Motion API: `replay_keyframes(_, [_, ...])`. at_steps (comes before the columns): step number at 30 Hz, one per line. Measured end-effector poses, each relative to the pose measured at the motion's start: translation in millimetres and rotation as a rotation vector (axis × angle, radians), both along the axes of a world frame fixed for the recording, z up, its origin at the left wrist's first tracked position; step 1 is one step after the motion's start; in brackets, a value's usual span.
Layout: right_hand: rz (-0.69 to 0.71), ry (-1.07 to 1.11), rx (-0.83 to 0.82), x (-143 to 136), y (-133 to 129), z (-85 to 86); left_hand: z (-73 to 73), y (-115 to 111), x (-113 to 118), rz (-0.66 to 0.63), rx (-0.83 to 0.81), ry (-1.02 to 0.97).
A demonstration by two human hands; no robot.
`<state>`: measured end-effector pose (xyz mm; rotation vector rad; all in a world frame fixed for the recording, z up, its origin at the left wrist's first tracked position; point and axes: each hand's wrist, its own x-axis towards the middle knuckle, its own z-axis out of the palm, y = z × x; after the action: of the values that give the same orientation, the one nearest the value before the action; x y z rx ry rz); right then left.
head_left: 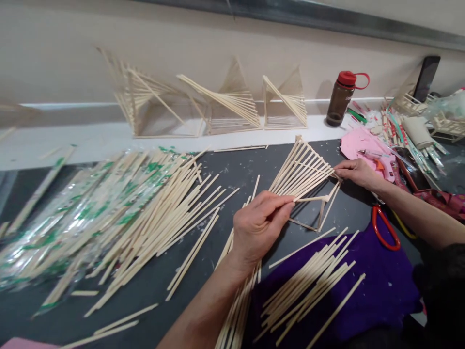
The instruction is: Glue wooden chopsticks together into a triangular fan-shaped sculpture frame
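A small frame of thin wooden sticks point(303, 174), its sticks fanned out in a twist, stands over the dark table in front of me. My left hand point(258, 224) is closed, thumb and fingers pinching the frame at its near left corner. At the upper right corner, my right hand point(358, 173) pinches the frame between thumb and fingertips. Close below lie loose sticks point(308, 286) on a purple cloth point(378, 295). More sticks run beneath my left wrist.
Several finished stick frames point(232, 104) line the wall ledge beside a red-capped bottle point(340, 99). Wrapped and loose chopstick-like sticks point(145, 213) spread at left. Red-handled scissors point(385, 237) lie on the right, near a pink glue gun point(387, 167) and assorted clutter.
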<state>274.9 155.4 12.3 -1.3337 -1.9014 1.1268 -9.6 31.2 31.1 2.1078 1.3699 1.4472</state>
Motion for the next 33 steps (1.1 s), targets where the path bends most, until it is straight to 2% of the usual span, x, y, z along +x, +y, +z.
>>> replay_keyframes(5, [0.007,-0.054,0.117,-1.1,-5.8,1.7,1.2,0.1,-0.5,-0.007,-0.013,0.011])
replay_keyframes(11, [-0.099,-0.080,0.308,7.9,-18.9,15.6,0.4,0.2,-1.2,0.006,-0.025,0.032])
replay_keyframes(15, [-0.182,-0.058,0.359,37.0,-28.4,31.4,-1.2,-0.3,-4.7,0.011,-0.041,0.066])
replay_keyframes(19, [-0.421,-0.030,0.272,82.1,-36.2,37.2,-4.6,2.2,-9.4,0.001,-0.040,0.079])
replay_keyframes(21, [-0.532,-0.170,0.228,102.6,-39.0,34.7,-5.9,3.8,-10.0,-0.007,-0.023,0.071])
replay_keyframes(24, [-0.540,-0.494,0.187,119.6,-40.6,27.5,-4.9,4.9,-8.0,-0.009,-0.005,0.070])
replay_keyframes(29, [-0.476,-0.875,0.154,111.4,-39.7,20.9,-0.2,3.9,-2.2,0.008,0.025,0.095])
replay_keyframes(33, [-0.487,-1.015,0.171,102.2,-40.8,20.3,-0.8,3.0,-0.1,0.022,0.009,0.083])
